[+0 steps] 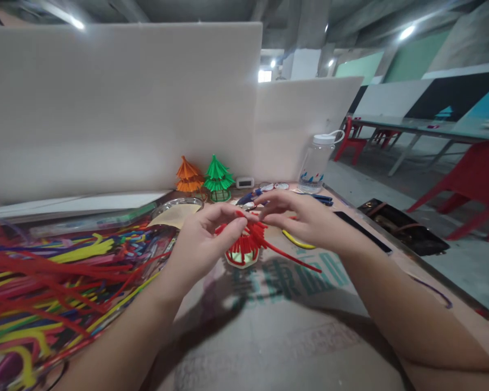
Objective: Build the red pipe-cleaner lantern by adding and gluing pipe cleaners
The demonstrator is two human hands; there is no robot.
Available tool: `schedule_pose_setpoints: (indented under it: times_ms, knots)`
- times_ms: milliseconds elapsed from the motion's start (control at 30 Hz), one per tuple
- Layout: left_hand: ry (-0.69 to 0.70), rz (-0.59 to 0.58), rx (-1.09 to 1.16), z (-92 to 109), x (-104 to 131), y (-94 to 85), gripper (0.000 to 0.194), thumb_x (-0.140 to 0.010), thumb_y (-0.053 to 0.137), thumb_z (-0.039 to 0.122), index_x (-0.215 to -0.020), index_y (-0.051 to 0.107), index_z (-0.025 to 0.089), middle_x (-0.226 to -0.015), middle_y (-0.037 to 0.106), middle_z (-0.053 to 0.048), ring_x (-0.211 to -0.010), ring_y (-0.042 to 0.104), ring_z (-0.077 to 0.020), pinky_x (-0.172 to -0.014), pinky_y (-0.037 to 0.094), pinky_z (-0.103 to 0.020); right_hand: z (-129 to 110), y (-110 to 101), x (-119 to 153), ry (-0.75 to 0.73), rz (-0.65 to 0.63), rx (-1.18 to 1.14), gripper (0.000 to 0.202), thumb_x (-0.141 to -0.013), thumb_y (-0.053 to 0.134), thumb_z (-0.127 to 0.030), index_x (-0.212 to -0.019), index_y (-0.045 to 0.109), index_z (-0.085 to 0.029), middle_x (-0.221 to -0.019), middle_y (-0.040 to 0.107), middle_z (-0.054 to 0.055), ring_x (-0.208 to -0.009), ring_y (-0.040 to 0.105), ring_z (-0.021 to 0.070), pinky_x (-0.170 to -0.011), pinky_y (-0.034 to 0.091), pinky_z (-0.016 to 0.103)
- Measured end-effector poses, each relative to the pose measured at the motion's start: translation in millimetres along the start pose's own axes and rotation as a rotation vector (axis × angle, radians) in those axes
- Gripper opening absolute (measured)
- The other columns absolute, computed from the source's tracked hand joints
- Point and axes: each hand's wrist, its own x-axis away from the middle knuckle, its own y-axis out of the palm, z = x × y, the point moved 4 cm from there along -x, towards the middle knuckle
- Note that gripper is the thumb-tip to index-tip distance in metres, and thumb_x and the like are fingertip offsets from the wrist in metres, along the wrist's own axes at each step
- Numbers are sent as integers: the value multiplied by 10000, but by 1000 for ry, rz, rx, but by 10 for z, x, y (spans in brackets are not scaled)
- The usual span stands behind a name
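Note:
A small red pipe-cleaner pavilion [244, 244] stands on the printed board in front of me, with a pale base and a fringed red roof. One long red pipe cleaner [295, 259] sticks out from it to the right. My left hand [214, 231] has its thumb and fingers closed on the top of the red roof. Over the roof's right side is my right hand [291, 214], its fingers bent and thumb near the top; whether its fingertips pinch a strand is hard to make out.
Orange [189, 176] and green [218, 179] pavilions stand by the white partition [122, 108]. Many loose pipe cleaners [44, 282] lie at left. A water bottle [313, 163], a black phone-like slab [362, 232], blue-handled pliers [321, 200] and a yellow strip [297, 240] are at right.

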Motion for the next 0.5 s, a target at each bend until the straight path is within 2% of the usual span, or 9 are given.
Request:
schedule_pose_setpoints:
  times_ms: [67, 133, 200, 267, 333, 400, 433, 500]
  knots:
    - [-30, 12, 98, 41, 15, 1, 63, -896, 723, 272, -894, 709, 210, -893, 779, -18, -852, 734, -145, -773, 590, -248, 345, -134, -22, 130, -20, 290, 279, -981, 535, -411, -1171, 643, -237, -1118, 734, 53, -1001, 695, 202, -804, 509, 289]
    - [-53, 15, 157, 71, 21, 1, 103, -872, 752, 288, -892, 706, 197, -831, 771, -19, -793, 736, -139, -728, 597, -229, 791, -161, -5, 375, -213, 577, 297, -981, 482, -361, -1213, 615, -232, -1067, 739, 60, -926, 693, 207, -729, 476, 280]
    - [-55, 33, 169, 95, 25, -12, 134, -857, 769, 304, -892, 710, 189, -779, 757, -17, -744, 729, -131, -697, 595, -215, 1129, -140, 18, 464, -294, 648, 357, -851, 629, -291, -1192, 639, -185, -1043, 739, 118, -882, 697, 255, -671, 447, 291]
    - [-60, 49, 146, 113, 30, -32, 154, -851, 774, 321, -912, 720, 190, -712, 730, -2, -632, 692, -113, -606, 570, -197, 1360, -73, 49, 499, -378, 688, 373, -671, 763, -237, -1032, 698, -167, -927, 740, 133, -828, 691, 291, -641, 415, 298]
    - [-84, 65, 89, 117, 37, -66, 183, -870, 748, 356, -959, 737, 197, -665, 698, 12, -484, 591, -83, -464, 489, -183, 1480, -13, 79, 496, -423, 702, 391, -626, 773, -218, -1011, 710, -186, -915, 739, 124, -820, 687, 293, -633, 392, 295]
    - [-84, 93, -10, 127, 40, -127, 215, -900, 705, 390, -1005, 758, 209, -679, 692, 5, -441, 520, -76, -405, 417, -192, 1526, 26, 107, 472, -447, 699, 451, -660, 736, -217, -1110, 705, -237, -930, 742, 89, -816, 685, 269, -631, 378, 285]
    - [-62, 110, -73, 138, 38, -165, 222, -912, 688, 392, -1023, 768, 217, -725, 708, -10, -483, 541, -86, -429, 428, -203, 1532, 38, 121, 455, -450, 689, 502, -678, 714, -212, -1176, 690, -273, -913, 741, 60, -798, 682, 249, -628, 374, 278]
    - [16, 125, -202, 171, 28, -232, 213, -923, 676, 365, -1060, 780, 239, -864, 736, -37, -666, 633, -124, -571, 505, -234, 1509, 39, 130, 395, -373, 631, 569, -689, 695, -200, -1244, 672, -319, -833, 729, 12, -734, 670, 213, -613, 368, 262]
